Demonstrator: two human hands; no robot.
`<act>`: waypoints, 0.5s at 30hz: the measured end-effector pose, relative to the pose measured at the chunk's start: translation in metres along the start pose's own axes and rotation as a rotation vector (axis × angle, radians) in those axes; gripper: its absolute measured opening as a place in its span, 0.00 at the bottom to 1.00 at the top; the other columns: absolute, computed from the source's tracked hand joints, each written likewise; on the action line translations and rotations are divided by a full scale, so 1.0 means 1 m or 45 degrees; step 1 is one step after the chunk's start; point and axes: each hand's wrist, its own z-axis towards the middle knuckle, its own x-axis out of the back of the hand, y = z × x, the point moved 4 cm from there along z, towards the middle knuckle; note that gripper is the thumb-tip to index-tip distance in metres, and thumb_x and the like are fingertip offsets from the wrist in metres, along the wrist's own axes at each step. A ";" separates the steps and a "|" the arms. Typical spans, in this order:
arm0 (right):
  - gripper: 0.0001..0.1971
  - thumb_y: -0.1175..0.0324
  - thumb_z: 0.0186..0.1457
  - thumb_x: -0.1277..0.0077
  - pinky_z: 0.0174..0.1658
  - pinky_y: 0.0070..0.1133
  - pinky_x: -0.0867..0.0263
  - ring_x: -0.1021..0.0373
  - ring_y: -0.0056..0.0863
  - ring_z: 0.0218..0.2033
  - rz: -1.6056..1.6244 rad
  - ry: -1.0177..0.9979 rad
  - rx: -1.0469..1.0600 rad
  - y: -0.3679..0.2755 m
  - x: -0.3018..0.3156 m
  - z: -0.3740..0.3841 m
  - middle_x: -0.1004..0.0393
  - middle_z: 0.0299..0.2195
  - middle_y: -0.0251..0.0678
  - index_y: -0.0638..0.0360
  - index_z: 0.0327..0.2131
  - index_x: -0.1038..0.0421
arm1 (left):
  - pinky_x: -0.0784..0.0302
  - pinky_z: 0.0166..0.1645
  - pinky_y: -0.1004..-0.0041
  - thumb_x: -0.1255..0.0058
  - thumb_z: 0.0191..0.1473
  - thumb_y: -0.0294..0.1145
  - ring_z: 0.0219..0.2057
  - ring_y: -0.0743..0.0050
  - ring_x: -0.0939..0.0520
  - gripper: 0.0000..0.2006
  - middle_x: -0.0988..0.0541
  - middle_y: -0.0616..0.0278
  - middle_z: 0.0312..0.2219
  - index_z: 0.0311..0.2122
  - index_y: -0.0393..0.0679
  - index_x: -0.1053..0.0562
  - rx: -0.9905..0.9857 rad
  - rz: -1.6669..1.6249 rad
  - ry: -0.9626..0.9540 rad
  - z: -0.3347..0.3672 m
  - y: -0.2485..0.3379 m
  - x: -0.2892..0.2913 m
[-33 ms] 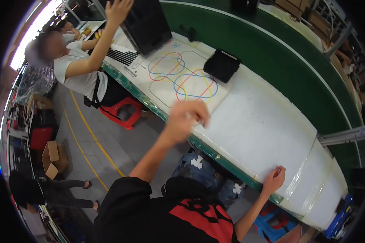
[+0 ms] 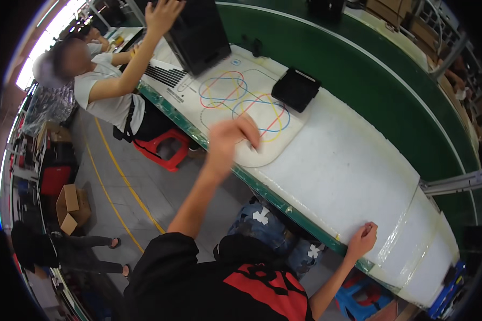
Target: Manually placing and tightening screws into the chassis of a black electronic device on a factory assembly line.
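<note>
My left hand (image 2: 231, 140) hovers over the near edge of a white mat (image 2: 251, 158) printed with coloured looping lines. Its fingers are bent and somewhat blurred, with a gap between fingertips and thumb; nothing shows in them. My right hand (image 2: 362, 239) rests at the near edge of the white tabletop (image 2: 332, 176), fingers curled in. Something small and dark shows between those fingers, too small to name. A black shallow tray (image 2: 295, 90) lies at the mat's far right corner. A tall black case (image 2: 198, 40) stands on the mat's far left part.
At the left a co-worker (image 2: 112, 85) sits on a red stool (image 2: 163, 150), one arm raised by the black case. A green conveyor belt (image 2: 359, 75) runs behind the table. An open cardboard box (image 2: 72, 208) and another person (image 2: 64, 251) are on the floor side.
My left hand has moved left and a little upward, uncovering the mat's rounded near corner. My right hand stays in place. The view has shifted slightly.
</note>
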 end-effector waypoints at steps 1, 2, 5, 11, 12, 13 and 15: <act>0.07 0.73 0.52 0.54 0.34 0.31 0.39 0.35 0.35 0.29 -0.016 -0.024 0.027 -0.005 0.004 0.005 0.29 0.25 0.36 0.57 0.36 0.30 | 0.31 0.30 0.71 0.59 0.45 0.24 0.24 0.67 0.26 0.06 0.26 0.52 0.21 0.25 0.34 0.29 -0.044 -0.078 0.103 0.017 -0.004 0.038; 0.06 0.74 0.52 0.55 0.33 0.31 0.40 0.36 0.35 0.28 -0.027 -0.055 0.048 -0.007 0.007 0.010 0.30 0.23 0.35 0.57 0.35 0.31 | 0.29 0.36 0.71 0.60 0.50 0.25 0.30 0.64 0.24 0.11 0.24 0.50 0.28 0.37 0.32 0.29 -0.058 -0.586 0.042 0.037 -0.001 0.067; 0.05 0.74 0.52 0.55 0.32 0.31 0.41 0.37 0.34 0.27 -0.012 -0.044 0.048 -0.003 0.003 0.017 0.33 0.21 0.35 0.57 0.34 0.31 | 0.33 0.55 0.66 0.61 0.55 0.27 0.49 0.58 0.28 0.18 0.28 0.47 0.46 0.51 0.31 0.36 -0.052 -0.699 0.289 0.102 0.011 0.119; 0.04 0.74 0.53 0.54 0.30 0.28 0.41 0.38 0.30 0.25 -0.035 -0.009 0.093 -0.009 0.000 0.022 0.35 0.20 0.33 0.57 0.34 0.32 | 0.46 0.67 0.61 0.57 0.54 0.25 0.65 0.59 0.44 0.28 0.44 0.50 0.62 0.60 0.32 0.47 -0.128 -1.021 0.332 0.212 0.005 0.171; 0.04 0.74 0.53 0.54 0.30 0.28 0.41 0.38 0.30 0.25 -0.044 -0.003 0.099 -0.010 0.000 0.022 0.35 0.20 0.33 0.57 0.34 0.32 | 0.47 0.68 0.61 0.56 0.54 0.25 0.66 0.61 0.47 0.30 0.46 0.51 0.63 0.61 0.34 0.49 -0.207 -1.039 0.404 0.225 0.003 0.181; 0.05 0.74 0.52 0.55 0.31 0.29 0.41 0.37 0.31 0.26 -0.002 -0.017 0.069 -0.008 -0.001 0.022 0.34 0.21 0.34 0.57 0.34 0.31 | 0.47 0.68 0.61 0.56 0.54 0.25 0.66 0.61 0.47 0.30 0.46 0.51 0.63 0.61 0.34 0.49 -0.212 -1.051 0.406 0.239 -0.001 0.187; 0.06 0.74 0.51 0.55 0.32 0.30 0.41 0.37 0.33 0.27 0.029 -0.026 0.044 -0.004 -0.002 0.023 0.33 0.21 0.34 0.57 0.34 0.31 | 0.47 0.67 0.61 0.53 0.53 0.28 0.66 0.66 0.49 0.29 0.46 0.55 0.62 0.59 0.35 0.45 -0.278 -1.146 0.638 0.264 -0.015 0.206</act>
